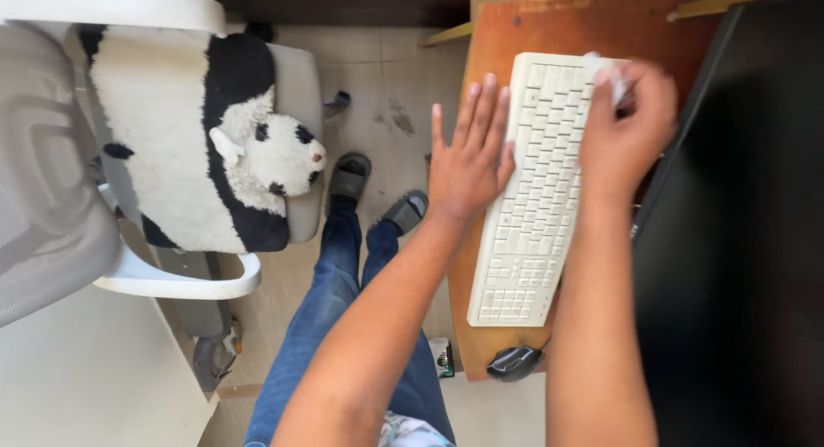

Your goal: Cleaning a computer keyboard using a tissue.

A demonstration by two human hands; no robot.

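A white keyboard (532, 198) lies on a brown wooden desk (558, 30). My left hand (468, 155) rests flat with fingers spread on the keyboard's left edge. My right hand (627, 125) is closed around a small white cloth or tissue (601, 69), pressed on the far end of the keyboard. The cloth is blurred and partly hidden by my fingers.
A black mouse (515, 363) sits at the desk's near edge. A large black monitor (738, 241) fills the right side. On the left stands a white office chair (51, 198) with a black-and-white panda cushion (206, 138). My jeans and sandals show over the tiled floor (386, 95).
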